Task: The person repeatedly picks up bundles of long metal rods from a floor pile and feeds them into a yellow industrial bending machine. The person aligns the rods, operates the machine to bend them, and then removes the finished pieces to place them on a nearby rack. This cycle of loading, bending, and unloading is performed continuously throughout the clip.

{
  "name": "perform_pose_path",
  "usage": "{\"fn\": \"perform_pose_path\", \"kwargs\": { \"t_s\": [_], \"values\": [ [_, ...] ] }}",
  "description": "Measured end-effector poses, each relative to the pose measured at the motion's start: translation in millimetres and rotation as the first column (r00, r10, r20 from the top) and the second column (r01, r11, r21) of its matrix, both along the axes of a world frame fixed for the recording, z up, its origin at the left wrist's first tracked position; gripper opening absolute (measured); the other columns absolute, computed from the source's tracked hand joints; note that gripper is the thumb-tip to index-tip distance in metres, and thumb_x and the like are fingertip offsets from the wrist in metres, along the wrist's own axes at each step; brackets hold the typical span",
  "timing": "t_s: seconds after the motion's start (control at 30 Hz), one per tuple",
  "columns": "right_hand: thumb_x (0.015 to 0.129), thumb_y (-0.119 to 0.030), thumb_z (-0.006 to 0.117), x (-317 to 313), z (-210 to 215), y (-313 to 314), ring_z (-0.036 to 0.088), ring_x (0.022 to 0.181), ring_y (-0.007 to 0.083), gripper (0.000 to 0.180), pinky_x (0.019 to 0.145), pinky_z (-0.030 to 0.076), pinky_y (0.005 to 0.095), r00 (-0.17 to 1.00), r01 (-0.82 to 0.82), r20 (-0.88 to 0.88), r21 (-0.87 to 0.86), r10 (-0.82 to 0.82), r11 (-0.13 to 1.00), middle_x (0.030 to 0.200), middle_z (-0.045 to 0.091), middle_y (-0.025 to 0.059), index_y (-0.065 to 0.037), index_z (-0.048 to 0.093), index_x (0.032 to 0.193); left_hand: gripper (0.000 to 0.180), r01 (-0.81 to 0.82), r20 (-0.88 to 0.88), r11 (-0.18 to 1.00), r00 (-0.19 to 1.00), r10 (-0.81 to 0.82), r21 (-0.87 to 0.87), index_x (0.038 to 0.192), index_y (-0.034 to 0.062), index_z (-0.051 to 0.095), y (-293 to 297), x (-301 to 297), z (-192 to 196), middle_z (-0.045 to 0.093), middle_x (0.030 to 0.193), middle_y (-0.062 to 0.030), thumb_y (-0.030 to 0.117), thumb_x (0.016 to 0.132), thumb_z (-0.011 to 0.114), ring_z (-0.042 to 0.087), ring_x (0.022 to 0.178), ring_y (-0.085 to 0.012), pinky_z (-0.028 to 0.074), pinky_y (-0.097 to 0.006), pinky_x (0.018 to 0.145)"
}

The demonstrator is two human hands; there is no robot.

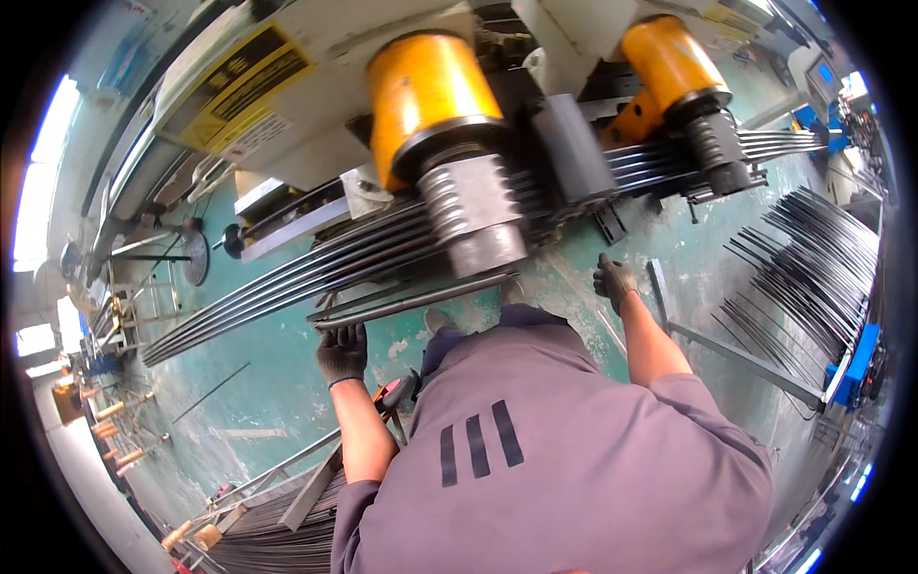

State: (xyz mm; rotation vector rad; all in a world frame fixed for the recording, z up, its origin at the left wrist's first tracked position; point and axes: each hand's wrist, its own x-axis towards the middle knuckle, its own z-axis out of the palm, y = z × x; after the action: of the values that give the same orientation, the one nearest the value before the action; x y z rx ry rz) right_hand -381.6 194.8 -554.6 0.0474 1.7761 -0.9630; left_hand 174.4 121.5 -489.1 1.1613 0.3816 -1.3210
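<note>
In a dark glove, my left hand (342, 352) reaches up to the near end of a dark metal bar (411, 303). Its fingers lie stretched side by side against the bar's end; whether they hook beneath it is hidden. My right hand (615, 279), gloved too, hovers over the floor below the machine, its fingers curled and no object showing in them. Beyond both hands, several long dark rods (316, 271) run side by side through the machine, under a large orange cylinder (435, 91) with a ribbed metal end (473, 215).
A second orange cylinder (674, 62) stands farther right. Many thin rods (813, 258) lie stacked at the right beside a metal frame rail (746, 362). More rods (277, 531) rest in a rack at lower left. One loose rod (212, 391) lies on the green floor (229, 359).
</note>
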Motion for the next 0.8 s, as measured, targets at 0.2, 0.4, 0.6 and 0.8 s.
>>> {"fn": "perform_pose_path", "kwargs": {
  "t_s": [0.2, 0.4, 0.6, 0.8],
  "values": [
    [0.095, -0.038, 0.066, 1.0, 42.7, -25.0, 0.060, 0.060, 0.0147, 0.043, 0.056, 0.051, 0.0294, 0.989, -0.101, -0.131, -0.273, 0.067, 0.957, 0.079, 0.065, 0.0073, 0.004, 0.064, 0.107, 0.041, 0.003, 0.047, 0.986, 0.999, 0.005, -0.167, 0.125, 0.0006, 0.057, -17.7, -6.8, 36.6, 0.059, 0.132, -0.0180, 0.030, 0.102, 0.043, 0.056, 0.121, -0.0359, 0.042, -0.054, 0.106],
    [0.099, -0.042, 0.057, 39.8, 133.2, -65.0, 0.065, 0.095, 0.0190, 0.049, 0.085, 0.052, 0.0342, 0.952, -0.239, -0.304, -0.773, -0.013, 0.588, 0.105, 0.067, 0.0096, 0.001, 0.058, 0.123, 0.061, 0.033, 0.283, 0.953, 0.957, 0.056, -0.301, 0.131, -0.0012, 0.054, -48.8, -8.5, 111.3, 0.056, 0.136, -0.0191, 0.050, 0.102, 0.041, 0.052, 0.126, -0.0330, 0.036, -0.049, 0.112],
    [0.098, -0.052, 0.051, 52.0, 207.0, -117.4, 0.063, 0.108, 0.0302, 0.056, 0.098, 0.048, 0.0482, 0.784, 0.549, 0.614, -0.756, 0.096, 0.356, 0.114, 0.066, 0.0124, -0.004, 0.052, 0.129, 0.065, 0.460, 0.681, 0.779, 0.730, -0.057, -0.427, 0.136, -0.0043, 0.048, -53.5, 20.8, 130.7, 0.053, 0.138, -0.0204, 0.051, 0.102, 0.038, 0.050, 0.128, -0.0314, 0.036, -0.045, 0.111],
    [0.103, -0.032, 0.048, 64.9, 235.4, -153.2, 0.056, 0.076, 0.0248, 0.028, 0.079, 0.050, 0.0443, 0.636, 0.752, 0.772, -0.616, -0.013, 0.235, 0.081, 0.057, 0.0055, -0.006, 0.057, 0.106, 0.069, 0.299, 0.333, 0.774, 0.935, -0.120, -0.558, 0.140, -0.0056, 0.044, -67.6, 20.8, 156.0, 0.046, 0.145, -0.0220, 0.052, 0.102, 0.039, 0.044, 0.133, -0.0340, 0.028, -0.044, 0.117]
  ]
}}
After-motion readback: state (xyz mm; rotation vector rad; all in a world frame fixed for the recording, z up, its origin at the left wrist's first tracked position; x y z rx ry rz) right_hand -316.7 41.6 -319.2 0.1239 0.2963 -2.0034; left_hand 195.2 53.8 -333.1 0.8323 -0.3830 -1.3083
